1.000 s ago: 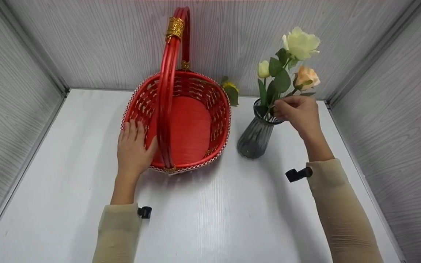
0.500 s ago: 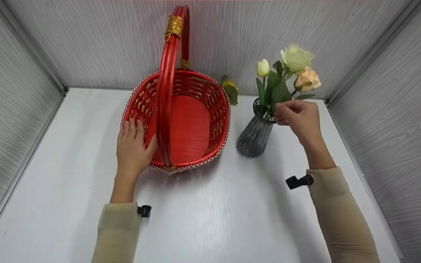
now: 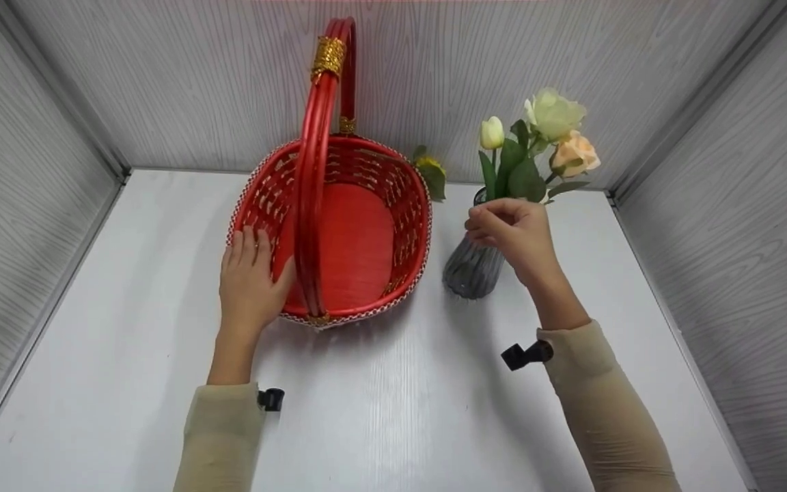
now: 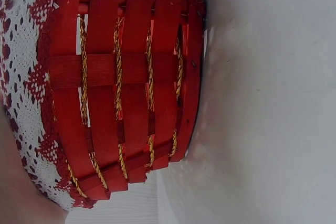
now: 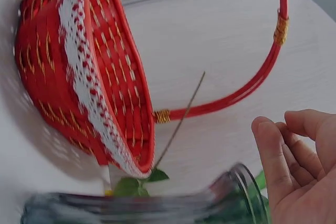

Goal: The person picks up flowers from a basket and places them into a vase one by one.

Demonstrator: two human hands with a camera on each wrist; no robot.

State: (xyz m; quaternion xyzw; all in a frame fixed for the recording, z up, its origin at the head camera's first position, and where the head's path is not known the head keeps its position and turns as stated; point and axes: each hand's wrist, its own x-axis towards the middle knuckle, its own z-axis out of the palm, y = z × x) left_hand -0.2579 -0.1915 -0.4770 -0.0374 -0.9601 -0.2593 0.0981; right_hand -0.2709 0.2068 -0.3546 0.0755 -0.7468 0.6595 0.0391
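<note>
My left hand [image 3: 249, 280] rests on the near left rim of a red woven basket [image 3: 356, 246]. Its fingers are stretched out, the thumb spread toward the tall handle. In the left wrist view the basket's side [image 4: 121, 77] fills much of the picture. On the right, a grey ribbed glass vase [image 3: 473, 273] leans on the table, holding a pale tulip [image 3: 492, 133], a pale green-white rose [image 3: 555, 115] and a peach rose [image 3: 575, 154]. My right hand [image 3: 513, 236] is in front of the vase's neck. The right wrist view shows its fingers loosely bent, with nothing between them.
Behind the basket's right rim lies a sunflower [image 3: 430, 167], its thin stem [image 5: 181, 121] reaching across the rim. The basket handle [image 3: 308, 171] arches high. Grey wood-patterned walls [image 3: 434, 68] enclose the white table [image 3: 380, 410] at the back and sides.
My right hand has come off the flower stems and moved left, in front of the vase. The green-white rose sank lower into the vase. My left hand has stayed on the basket.
</note>
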